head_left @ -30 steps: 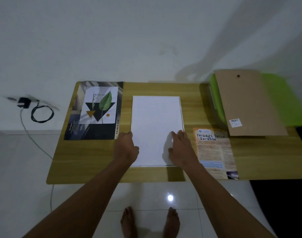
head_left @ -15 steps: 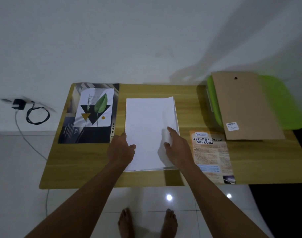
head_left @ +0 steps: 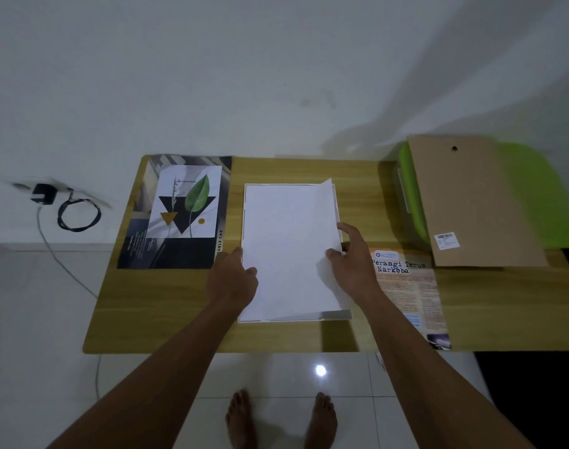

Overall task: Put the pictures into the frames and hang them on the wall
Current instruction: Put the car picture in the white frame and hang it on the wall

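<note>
1. In the middle of the wooden counter [head_left: 153, 312], seen from the head camera, a white frame [head_left: 339, 315] is lying flat. A white sheet [head_left: 286, 241] is lying on it and covering almost all of it.
2. The right hand [head_left: 352, 265] is pinching the right edge of the white sheet, thumb on top and fingers behind. This edge is standing lifted off the white frame, up to the far corner.
3. The left hand [head_left: 233, 281] is resting at the left edge, with its thumb lying on the paper. I cannot tell whether its fingers are grasping anything.
4. A leaf picture [head_left: 187, 205] is lying just beside the white frame on the left. An orange leaflet [head_left: 406, 286] is lying on the right.
5. A brown backing board [head_left: 471, 202] is lying on a green tray [head_left: 542, 196] at the far right.
</note>
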Tool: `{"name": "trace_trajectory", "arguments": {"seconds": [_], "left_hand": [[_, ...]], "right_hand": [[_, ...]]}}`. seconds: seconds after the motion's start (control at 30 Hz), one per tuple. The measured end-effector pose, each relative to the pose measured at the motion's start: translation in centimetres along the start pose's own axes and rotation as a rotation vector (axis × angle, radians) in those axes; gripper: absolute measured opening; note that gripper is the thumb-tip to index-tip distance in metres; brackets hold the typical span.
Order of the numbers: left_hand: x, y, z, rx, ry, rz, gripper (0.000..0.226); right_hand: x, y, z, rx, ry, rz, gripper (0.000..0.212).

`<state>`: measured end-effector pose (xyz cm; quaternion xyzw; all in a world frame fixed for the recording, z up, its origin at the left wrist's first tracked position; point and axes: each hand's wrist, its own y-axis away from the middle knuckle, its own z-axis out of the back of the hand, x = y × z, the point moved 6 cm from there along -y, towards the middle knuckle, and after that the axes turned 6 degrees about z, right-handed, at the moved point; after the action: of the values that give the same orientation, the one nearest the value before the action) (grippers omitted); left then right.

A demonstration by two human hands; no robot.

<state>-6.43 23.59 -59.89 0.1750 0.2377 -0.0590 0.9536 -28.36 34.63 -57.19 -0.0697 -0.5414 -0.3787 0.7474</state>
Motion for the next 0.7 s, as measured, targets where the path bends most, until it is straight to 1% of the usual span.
{"name": "trace_trajectory", "arguments": {"seconds": [0.13, 0.17, 0.27, 0.3, 0.37, 0.43, 0.47, 0.6, 0.7], "left_hand": [[-0.7, -0.1, 0.9, -0.019, 0.113, -0.011, 0.019], [-0.9, -0.1, 1.2, -0.023, 0.149, -0.005, 0.018], [-1.4, -0.1, 2.0, -0.001, 0.270, 0.044, 0.033], [-1.5, 0.0, 2.2, 0.013, 0.301, 0.066, 0.031], [-1.4, -0.2, 2.5, 0.054, 0.350, 0.095, 0.013], [-1.3, -0.2, 2.6, 0.100, 0.379, 0.142, 0.027], [-1.1, -0.3, 2.6, 0.112, 0.387, 0.166, 0.030], [-0.8, -0.7, 2.6, 0.125, 0.424, 0.199, 0.023], [-0.8, -1.0, 3.4, 0.099, 0.511, 0.202, 0.026]], "right_hand": [[-0.2, 0.3, 0.7, -0.003, -0.207, -0.021, 0.054], [-0.3, 0.3, 0.9, -0.009, -0.232, -0.026, 0.054], [-0.5, 0.2, 0.9, 0.002, -0.308, -0.033, 0.054], [-0.4, 0.3, 0.9, 0.010, -0.339, -0.033, 0.054], [0.0, 0.3, 0.7, 0.027, -0.433, -0.037, 0.055], [0.5, 0.6, 0.7, 0.041, -0.542, -0.049, 0.056], [0.7, 0.7, 0.7, 0.042, -0.573, -0.053, 0.056], [1.3, 1.2, 1.0, 0.062, -0.591, -0.045, 0.056], [1.2, 1.1, 1.4, 0.050, -0.504, -0.047, 0.054]]}}
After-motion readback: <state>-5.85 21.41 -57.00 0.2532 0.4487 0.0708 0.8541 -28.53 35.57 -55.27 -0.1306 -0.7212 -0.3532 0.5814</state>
